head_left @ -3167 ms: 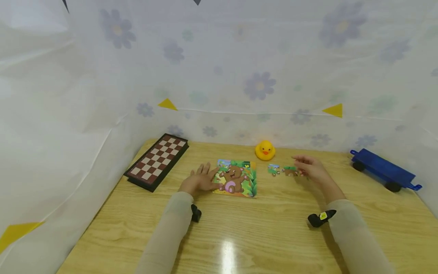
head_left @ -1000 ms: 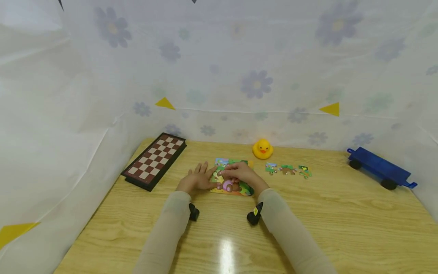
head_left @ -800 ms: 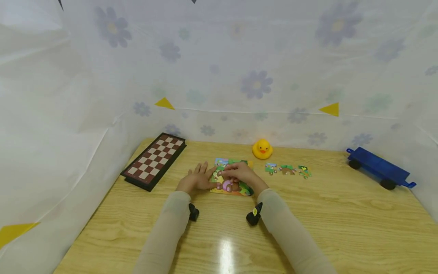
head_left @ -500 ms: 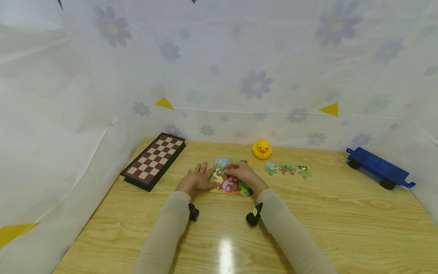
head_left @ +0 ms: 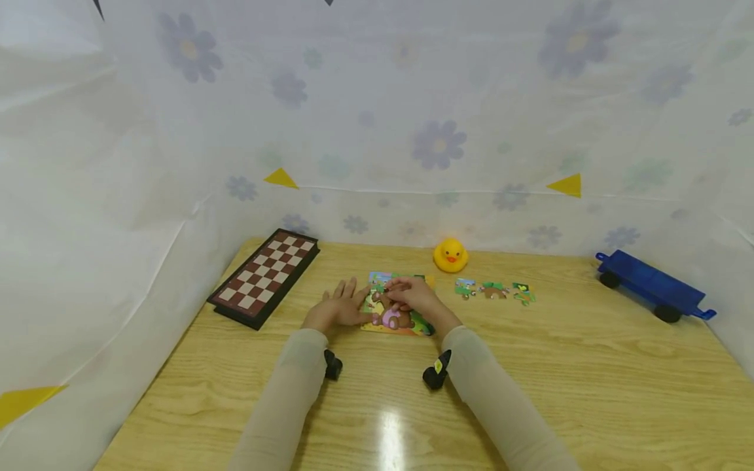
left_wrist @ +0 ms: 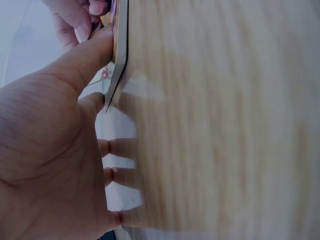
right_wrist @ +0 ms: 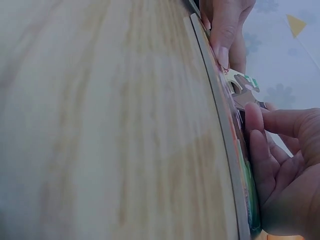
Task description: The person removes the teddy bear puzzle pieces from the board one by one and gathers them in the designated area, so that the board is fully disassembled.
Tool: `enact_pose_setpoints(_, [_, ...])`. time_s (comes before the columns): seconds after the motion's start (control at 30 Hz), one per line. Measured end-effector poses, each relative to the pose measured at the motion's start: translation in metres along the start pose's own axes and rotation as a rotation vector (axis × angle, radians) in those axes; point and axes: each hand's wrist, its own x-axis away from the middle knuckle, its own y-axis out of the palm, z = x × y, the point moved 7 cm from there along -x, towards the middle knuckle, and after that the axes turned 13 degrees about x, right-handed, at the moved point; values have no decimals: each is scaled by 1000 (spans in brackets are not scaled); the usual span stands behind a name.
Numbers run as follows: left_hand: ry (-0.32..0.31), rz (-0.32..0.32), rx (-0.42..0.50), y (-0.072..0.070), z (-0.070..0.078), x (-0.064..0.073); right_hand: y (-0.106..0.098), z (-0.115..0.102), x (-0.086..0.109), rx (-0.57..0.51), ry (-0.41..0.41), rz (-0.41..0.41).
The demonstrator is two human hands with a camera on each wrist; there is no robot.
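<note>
A bear jigsaw puzzle (head_left: 391, 324) lies on the table, partly covered by both hands. My left hand (head_left: 340, 310) rests with spread fingers at its left side; the thumb (left_wrist: 82, 60) presses on the puzzle's edge. Over the middle of the puzzle, my right hand (head_left: 417, 296) pinches a brown and green puzzle piece (right_wrist: 244, 91) between thumb and fingers. That piece stands tilted up from the board in the right wrist view. Three loose pieces lie in a row to the right: one with blue sky (head_left: 465, 288), a brown one (head_left: 493, 292) and a green one (head_left: 523, 294).
A folded chessboard (head_left: 266, 275) lies at the left. Behind the puzzle sits a yellow rubber duck (head_left: 451, 256). A blue toy wagon (head_left: 654, 285) stands at the far right. Flowered white sheeting (head_left: 377, 131) encloses the wooden table (head_left: 377, 405).
My right hand has left the green loose piece at the row's right end and come left onto the puzzle. Over the last second its fingers shift slightly rightward. The left hand stays put.
</note>
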Motion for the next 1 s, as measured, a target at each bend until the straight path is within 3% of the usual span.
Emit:
enact_pose_setpoints(0.33, [4,0,-20,-4,6,8,-2,-2,1,20,42,94])
enact_pose_setpoints(0.6, [19,-2,6,-7,11,15,-1,-3,2,-4,51,98])
enact_pose_setpoints(0.87, [5,1,-5,-3,5,7,-2,0,1,29,69,112])
enact_pose_setpoints(1.0, [8,-1,3,-4,7,9,-2,0,2,33,83,102])
